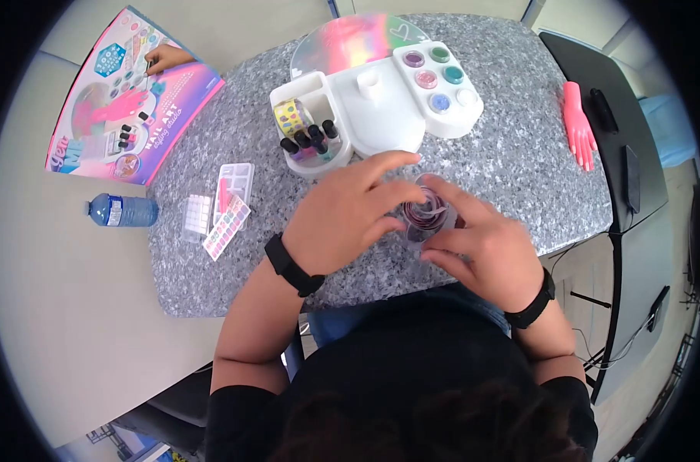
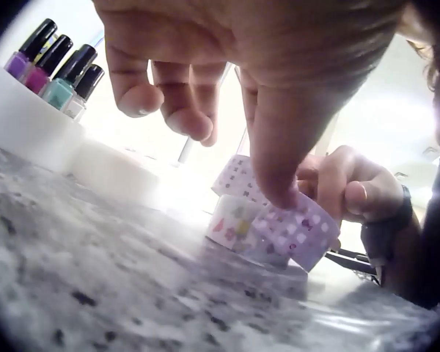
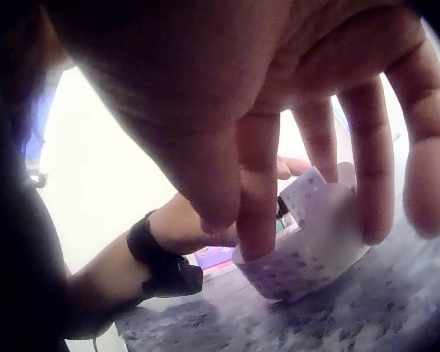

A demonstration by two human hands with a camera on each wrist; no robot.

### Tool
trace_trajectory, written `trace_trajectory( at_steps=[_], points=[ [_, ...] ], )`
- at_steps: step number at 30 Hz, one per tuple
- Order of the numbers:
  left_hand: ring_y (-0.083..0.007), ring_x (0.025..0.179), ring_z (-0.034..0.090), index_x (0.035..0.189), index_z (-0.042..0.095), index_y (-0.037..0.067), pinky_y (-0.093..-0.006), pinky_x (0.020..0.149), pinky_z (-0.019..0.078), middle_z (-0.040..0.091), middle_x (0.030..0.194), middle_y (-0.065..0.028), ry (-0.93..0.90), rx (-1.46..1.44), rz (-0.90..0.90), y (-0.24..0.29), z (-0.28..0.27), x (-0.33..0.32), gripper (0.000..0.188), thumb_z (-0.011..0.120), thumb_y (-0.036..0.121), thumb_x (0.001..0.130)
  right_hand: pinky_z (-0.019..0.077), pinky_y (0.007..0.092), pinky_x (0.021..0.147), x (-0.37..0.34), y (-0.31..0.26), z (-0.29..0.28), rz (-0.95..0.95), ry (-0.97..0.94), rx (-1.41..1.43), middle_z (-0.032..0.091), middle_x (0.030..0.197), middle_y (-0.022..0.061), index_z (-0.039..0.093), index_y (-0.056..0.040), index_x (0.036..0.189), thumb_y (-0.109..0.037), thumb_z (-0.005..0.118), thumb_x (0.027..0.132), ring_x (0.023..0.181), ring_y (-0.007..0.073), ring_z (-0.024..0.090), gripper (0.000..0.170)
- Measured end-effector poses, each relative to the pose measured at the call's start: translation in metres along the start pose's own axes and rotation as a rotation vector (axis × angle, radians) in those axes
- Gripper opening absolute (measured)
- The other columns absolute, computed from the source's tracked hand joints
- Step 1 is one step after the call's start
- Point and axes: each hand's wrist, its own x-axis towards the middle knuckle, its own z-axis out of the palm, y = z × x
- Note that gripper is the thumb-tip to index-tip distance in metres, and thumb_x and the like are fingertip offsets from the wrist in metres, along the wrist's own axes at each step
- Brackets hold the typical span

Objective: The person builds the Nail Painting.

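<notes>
Gripping a coiled, pale patterned strip (image 1: 424, 218) on a speckled grey stone tabletop (image 1: 184, 269), the right hand (image 1: 488, 250) curls round it; the left hand (image 1: 338, 208), fingers apart, touches it. Uneven pressure could spring loops loose.

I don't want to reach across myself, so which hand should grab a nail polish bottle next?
Probably your left hand; it's nearer the polish bottles. Your right hand is farther, its fingers around the coiled strip.

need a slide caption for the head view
Two hands work at a coiled printed strip on a speckled tabletop, near nail polish bottles and a pink model hand.
</notes>
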Motion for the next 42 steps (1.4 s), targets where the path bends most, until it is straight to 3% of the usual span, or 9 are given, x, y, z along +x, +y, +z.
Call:
trace_trajectory(
  at_steps=[8,13,20,23,30,32,35,36,42],
  points=[
    [-0.0308,0.099,0.07,0.104,0.075,0.009,-0.0419,0.086,0.057,0.065,0.147,-0.0102,0.033,0.106,0.057,-0.006,0.003,0.0,0.02,0.078,0.001,0.086,0.0621,0.0427,0.083,0.004,0.006,0.005,-0.055,0.001,0.015,0.061,0.151,0.0058,0.078,-0.0134,0.094,-0.025,0.086,0.086,0.104,0.0307,0.073,0.017],
    [-0.0283,0.086,0.069,0.097,0.073,0.008,-0.0392,0.08,0.0574,0.067,0.146,-0.0099,0.138,0.175,-0.05,-0.019,0.003,0.0,0.017,0.073,-0.005,0.086,0.062,0.0443,0.083,0.007,0.009,0.006,-0.058,0.008,-0.033,0.063,0.146,0.0055,0.072,-0.0128,0.092,-0.019,0.084,0.085,0.103,0.0309,0.073,0.016],
    [-0.0273,0.094,0.069,0.097,0.074,0.01,-0.0388,0.083,0.0566,0.067,0.144,-0.0081,0.059,0.12,-0.023,-0.023,-0.009,-0.004,0.017,0.075,-0.001,0.085,0.0595,0.0457,0.077,0.013,0.016,0.008,-0.046,0.088,-0.023,0.069,0.12,0.0084,0.058,-0.0116,0.122,-0.012,0.082,0.087,0.097,0.0365,0.073,0.043],
    [-0.0266,0.096,0.067,0.094,0.075,0.012,-0.0394,0.086,0.0547,0.067,0.144,-0.0068,-0.03,0.113,0.003,-0.02,-0.016,-0.009,0.013,0.078,0.003,0.084,0.0593,0.0456,0.076,0.018,0.015,0.007,-0.023,0.103,-0.066,0.069,0.117,0.0082,0.059,-0.0119,0.122,-0.011,0.082,0.087,0.097,0.0361,0.073,0.042],
    [-0.0248,0.093,0.064,0.087,0.079,0.016,-0.0419,0.09,0.0515,0.068,0.145,-0.0045,-0.043,0.075,-0.002,-0.013,-0.021,-0.011,0.007,0.082,0.012,0.082,0.0579,0.0464,0.087,0.029,0.018,0.013,-0.059,0.164,-0.041,0.071,0.118,0.0085,0.061,-0.0117,0.128,-0.008,0.083,0.084,0.106,0.0364,0.071,0.05],
    [-0.0255,0.098,0.067,0.092,0.079,0.016,-0.0425,0.089,0.053,0.067,0.145,-0.0045,-0.002,0.11,0.055,-0.003,-0.013,-0.009,0.015,0.085,0.012,0.079,0.0534,0.0481,0.101,0.034,0.02,0.007,-0.136,0.072,-0.071,0.069,0.125,0.0116,0.06,-0.0114,0.136,-0.007,0.087,0.077,0.118,0.0388,0.065,0.065],
    [-0.0266,0.104,0.069,0.099,0.079,0.018,-0.0435,0.09,0.0539,0.067,0.145,-0.0045,0.057,0.162,0.035,-0.005,-0.002,-0.006,0.023,0.086,0.012,0.077,0.0489,0.0488,0.109,0.039,0.006,0.001,-0.12,0.056,-0.055,0.064,0.134,0.015,0.058,-0.0116,0.142,-0.009,0.092,0.069,0.126,0.0411,0.059,0.081],
    [-0.0288,0.11,0.069,0.106,0.077,0.018,-0.0441,0.092,0.0544,0.066,0.146,-0.0045,0.041,0.167,-0.007,-0.005,-0.001,-0.007,0.031,0.086,0.013,0.077,0.0481,0.049,0.11,0.039,0.008,0.001,-0.12,0.043,-0.073,0.059,0.14,0.0177,0.054,-0.0103,0.149,-0.014,0.097,0.066,0.128,0.0417,0.057,0.094],
    [-0.0306,0.111,0.067,0.102,0.074,0.014,-0.0446,0.091,0.0543,0.064,0.148,-0.0058,0.162,0.237,0.035,-0.005,0.009,-0.008,0.028,0.086,0.015,0.077,0.0509,0.0501,0.106,0.043,0.014,0.0,-0.091,-0.105,0.031,0.063,0.135,0.0183,0.049,-0.0056,0.151,-0.018,0.098,0.069,0.122,0.0424,0.061,0.097]
  ],
)
